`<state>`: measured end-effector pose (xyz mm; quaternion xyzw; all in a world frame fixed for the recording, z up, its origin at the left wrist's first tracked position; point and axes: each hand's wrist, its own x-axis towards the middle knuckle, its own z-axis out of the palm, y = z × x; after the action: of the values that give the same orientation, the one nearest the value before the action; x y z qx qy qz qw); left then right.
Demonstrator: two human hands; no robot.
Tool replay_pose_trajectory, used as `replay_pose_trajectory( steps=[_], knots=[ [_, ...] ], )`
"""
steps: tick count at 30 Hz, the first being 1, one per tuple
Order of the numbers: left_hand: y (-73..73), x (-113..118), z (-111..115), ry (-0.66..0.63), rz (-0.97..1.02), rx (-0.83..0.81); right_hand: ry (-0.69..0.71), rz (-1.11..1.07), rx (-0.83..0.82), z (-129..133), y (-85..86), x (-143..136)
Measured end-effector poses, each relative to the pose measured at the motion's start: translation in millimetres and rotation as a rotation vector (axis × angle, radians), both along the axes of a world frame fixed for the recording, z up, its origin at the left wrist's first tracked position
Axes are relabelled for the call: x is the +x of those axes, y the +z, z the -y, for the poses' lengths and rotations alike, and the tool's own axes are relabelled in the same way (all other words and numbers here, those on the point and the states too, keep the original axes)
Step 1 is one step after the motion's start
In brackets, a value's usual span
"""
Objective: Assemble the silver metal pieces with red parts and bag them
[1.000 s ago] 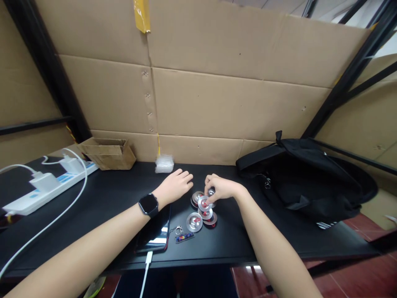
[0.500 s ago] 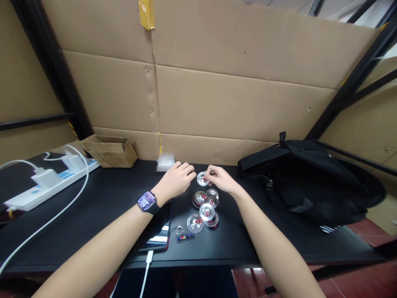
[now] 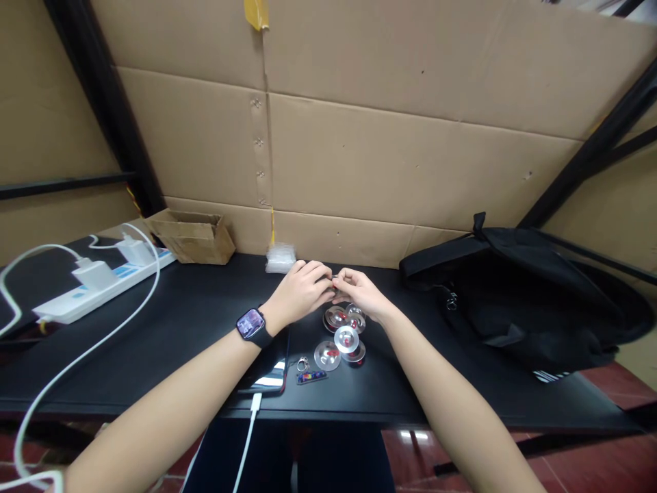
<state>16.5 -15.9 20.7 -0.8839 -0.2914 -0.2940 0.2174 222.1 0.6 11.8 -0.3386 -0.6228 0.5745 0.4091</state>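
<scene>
My right hand (image 3: pixel 359 291) pinches a clear round disc (image 3: pixel 336 290) with a red part at its middle, mostly hidden by fingers. My left hand (image 3: pixel 305 291), with a smartwatch (image 3: pixel 250 324) on its wrist, meets it from the other side, its fingers closed on the same disc. Just nearer to me lies a loose cluster of similar clear and silver discs with red parts; among them are an upper disc (image 3: pixel 346 339) resting on another and a larger disc (image 3: pixel 327 355) flat on the black table (image 3: pixel 405 383).
A phone (image 3: pixel 269 366) with a white cable lies left of a keyring (image 3: pixel 309 373). Clear plastic packets (image 3: pixel 280 258) sit at the back, beside a small cardboard box (image 3: pixel 198 238). A power strip (image 3: pixel 66 306) is at left, a black bag (image 3: pixel 528 301) at right. Cardboard walls the back.
My left hand has moved right and its fingers have closed on the disc in my right hand. The view has shifted slightly; the other discs lie as before.
</scene>
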Motion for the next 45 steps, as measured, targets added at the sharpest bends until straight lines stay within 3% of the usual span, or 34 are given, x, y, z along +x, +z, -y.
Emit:
replay_pose_trajectory(
  steps=[9,23,29,45],
  knots=[
    [-7.8,-5.1,-4.0,-0.038,0.126,-0.131,0.037,0.086,0.073,3.2,1.6,-1.7],
    [-7.3,-4.9,-2.7,-0.033,0.018,-0.107,0.098,0.181,0.119,2.3,-3.7,-1.2],
    [-10.3,-5.4,-6.9,-0.02,-0.013,-0.105,0.038,0.24,0.215,-3.1,-5.1,3.3],
    [-14.9,-4.0,-9.8,-0.049,-0.04,-0.121,0.032,0.37,0.313,-5.9,-5.9,6.5]
  ],
)
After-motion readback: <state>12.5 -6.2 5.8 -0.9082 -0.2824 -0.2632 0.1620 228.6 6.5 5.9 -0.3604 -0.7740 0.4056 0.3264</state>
